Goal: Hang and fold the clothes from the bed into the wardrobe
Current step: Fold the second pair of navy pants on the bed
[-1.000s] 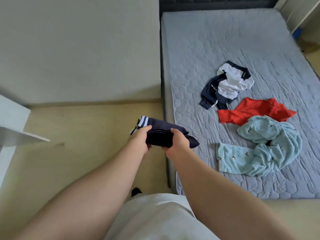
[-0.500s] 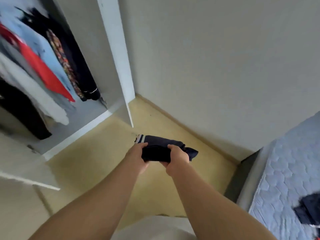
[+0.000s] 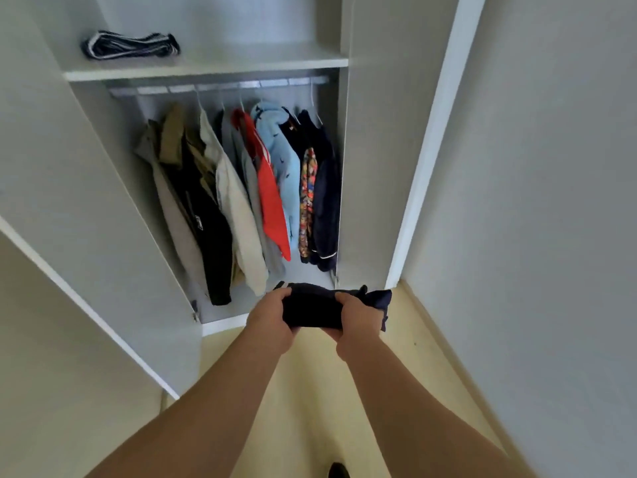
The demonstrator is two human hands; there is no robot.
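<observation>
I hold a folded dark navy garment (image 3: pixel 315 307) with a white-striped edge in front of me, at waist height. My left hand (image 3: pixel 270 317) grips its left end and my right hand (image 3: pixel 358 317) grips its right end. Straight ahead stands the open white wardrobe (image 3: pixel 365 167). Several clothes (image 3: pixel 248 188) hang on hangers from its rail (image 3: pixel 220 87). On the shelf (image 3: pixel 206 69) above the rail lies a folded dark striped garment (image 3: pixel 131 44) at the left.
The wardrobe's left door (image 3: pixel 86 270) stands open towards me on the left, and its right door edge (image 3: pixel 431 143) runs beside a plain wall (image 3: pixel 551 201). Beige floor (image 3: pixel 320 391) lies under my arms.
I have turned away from the bed to face the open wardrobe. The bed has left the view. Both hands still hold the folded navy garment the same way.
</observation>
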